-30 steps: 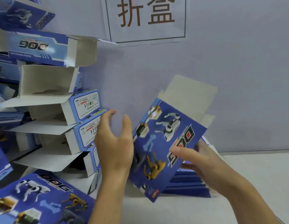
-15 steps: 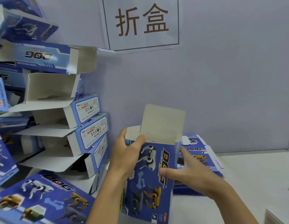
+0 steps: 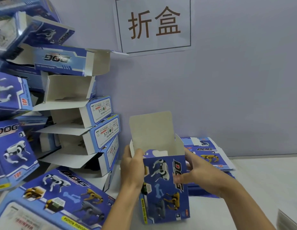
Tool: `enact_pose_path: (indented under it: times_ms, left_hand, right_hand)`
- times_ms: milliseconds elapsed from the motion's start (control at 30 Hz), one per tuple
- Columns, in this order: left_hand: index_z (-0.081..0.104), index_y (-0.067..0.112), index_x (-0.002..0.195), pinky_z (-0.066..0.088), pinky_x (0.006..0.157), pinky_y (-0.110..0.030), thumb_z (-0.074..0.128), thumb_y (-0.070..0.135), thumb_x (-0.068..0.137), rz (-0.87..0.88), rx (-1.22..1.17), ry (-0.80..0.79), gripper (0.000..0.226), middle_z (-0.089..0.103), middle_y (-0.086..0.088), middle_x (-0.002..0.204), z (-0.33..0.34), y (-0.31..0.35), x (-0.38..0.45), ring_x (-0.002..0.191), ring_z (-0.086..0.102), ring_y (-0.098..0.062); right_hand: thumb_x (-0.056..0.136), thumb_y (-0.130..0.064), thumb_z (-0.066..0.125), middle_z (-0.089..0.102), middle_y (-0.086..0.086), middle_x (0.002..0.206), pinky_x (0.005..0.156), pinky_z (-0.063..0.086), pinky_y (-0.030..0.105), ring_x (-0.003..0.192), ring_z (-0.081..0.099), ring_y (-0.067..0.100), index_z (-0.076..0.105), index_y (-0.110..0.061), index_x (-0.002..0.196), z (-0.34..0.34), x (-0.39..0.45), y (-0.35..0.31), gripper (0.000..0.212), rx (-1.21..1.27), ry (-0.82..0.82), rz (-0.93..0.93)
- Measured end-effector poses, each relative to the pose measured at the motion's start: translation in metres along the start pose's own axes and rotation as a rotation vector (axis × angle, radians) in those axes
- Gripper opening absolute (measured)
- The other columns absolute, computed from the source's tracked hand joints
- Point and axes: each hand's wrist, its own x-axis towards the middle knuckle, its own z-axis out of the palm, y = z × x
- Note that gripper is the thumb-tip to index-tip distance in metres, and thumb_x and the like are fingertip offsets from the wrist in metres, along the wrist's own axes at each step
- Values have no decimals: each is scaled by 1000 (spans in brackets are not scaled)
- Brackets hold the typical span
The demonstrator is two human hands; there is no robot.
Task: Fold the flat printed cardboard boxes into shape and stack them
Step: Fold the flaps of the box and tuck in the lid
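I grip an upright, opened blue DOG box [image 3: 166, 185] with my left hand [image 3: 132, 166] and right hand [image 3: 196, 175], its top flap [image 3: 151, 130] raised, right of the stacked boxes [image 3: 88, 117].

Left hand [image 3: 132, 165] and right hand [image 3: 198, 175] face each other, fingers curled inward.
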Motion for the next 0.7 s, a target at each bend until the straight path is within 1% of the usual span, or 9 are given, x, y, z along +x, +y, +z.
enact_pose_path:
  times_ms: [133, 233, 267, 333, 433, 500, 567, 600, 700]
  left_hand:
    - [59, 32, 96, 55, 80, -52, 48, 21, 95, 114, 98, 27, 15, 72, -6, 89, 4, 0, -4, 88, 68, -34]
    - [60, 35, 92, 53, 79, -55, 46, 18, 96, 130, 100, -2, 23, 72, -7, 89, 7, 1, -7, 88, 66, -38]
    - [62, 40, 89, 55, 77, -54, 45, 18, 96, 127, 91, -22, 28, 72, -7, 88, 6, 2, -7, 85, 68, -37]
    - [63, 48, 87, 57, 66, -46, 40, 13, 98, 121, 52, -55, 44, 73, -4, 84, 5, 3, -6, 76, 71, -28]
    - [60, 35, 99, 49, 52, -34, 39, 12, 95, 141, 14, -106, 31, 72, -1, 79, 5, 2, -8, 65, 70, -20]
    - [55, 26, 101, 48, 54, -37, 41, 12, 98, 117, -4, -128, 20, 72, -2, 77, 5, 4, -10, 69, 71, -29]
    - [51, 18, 95, 48, 55, -33, 44, 22, 100, 60, 18, -136, 10, 69, -4, 72, 5, 8, -10, 69, 69, -32]
    - [49, 15, 90, 47, 50, -25, 44, 27, 102, 38, 67, -118, 17, 66, -1, 66, 5, 11, -8, 62, 68, -22]
    - [47, 16, 70, 40, 49, -20, 42, 32, 102, 100, 421, 13, 37, 58, -1, 70, 2, 26, -2, 63, 59, -7]
  right_hand:
    - [77, -35, 76, 65, -10, 130, 92, 57, 38, 117, 66, 20, 35, -51, 142, -2, 0, -16, 79, 171, -45, -59]
    - [83, -58, 65, 59, -14, 139, 103, 49, 49, 127, 57, 21, 50, -53, 135, 9, 7, -30, 54, 393, 200, -81]
    - [93, -56, 57, 65, -26, 123, 99, 51, 47, 116, 63, 14, 59, -62, 116, 17, 10, -35, 24, 363, 301, -82]
    - [104, -43, 41, 67, -34, 90, 91, 55, 42, 97, 67, 9, 63, -61, 84, 28, 15, -39, 35, 271, 453, -122]
    - [106, -34, 38, 65, -20, 83, 72, 58, 38, 91, 68, 18, 55, -42, 87, 31, 21, -30, 27, 242, 658, -116]
    - [104, -32, 41, 69, -19, 83, 52, 53, 28, 79, 71, 14, 55, -40, 99, 28, 21, -29, 18, 266, 688, -91]
    - [103, -30, 43, 69, -11, 95, 54, 55, 31, 78, 73, 16, 53, -37, 115, 25, 19, -31, 17, 297, 674, -35]
    - [103, -28, 44, 67, -8, 99, 57, 58, 35, 76, 73, 16, 52, -36, 118, 24, 18, -32, 19, 322, 663, -2]
    - [102, -23, 45, 65, -6, 103, 64, 58, 39, 66, 72, 13, 60, -34, 109, 21, 14, -37, 20, 340, 593, 58]
